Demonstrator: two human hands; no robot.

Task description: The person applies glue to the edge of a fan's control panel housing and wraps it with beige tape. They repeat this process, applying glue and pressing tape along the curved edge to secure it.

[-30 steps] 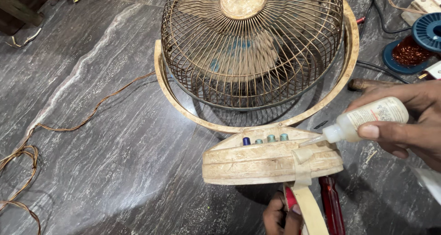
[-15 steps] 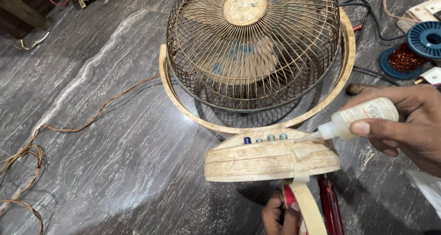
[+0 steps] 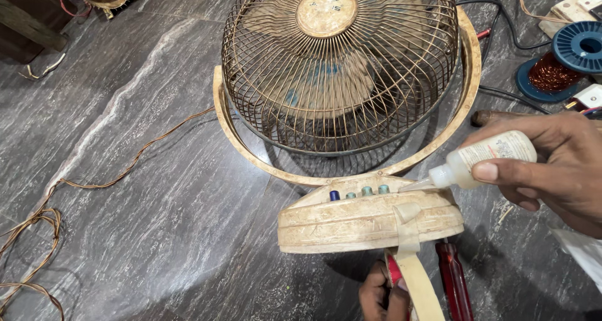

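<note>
An old, dirty cream table fan [image 3: 342, 70] with a rusty wire cage lies tilted on the grey stone floor. Its round base [image 3: 370, 219] faces me, with small blue and green push buttons [image 3: 360, 192] on top. My right hand [image 3: 552, 170] grips a small white squeeze bottle [image 3: 489, 158], its nozzle tip touching the base's upper right edge. At the bottom edge, my left hand [image 3: 382, 296] holds a cream strap [image 3: 417, 277] and something red beneath the base.
A red-handled screwdriver [image 3: 454, 286] lies under the base. Copper wire [image 3: 94, 189] trails across the floor on the left. A blue spool of copper wire [image 3: 561, 61], black cables [image 3: 501, 20] and a wooden handle [image 3: 495, 116] sit at the right.
My right hand has brought the bottle slightly lower and leftward, so the nozzle now meets the base's edge. The left hand stays under the base.
</note>
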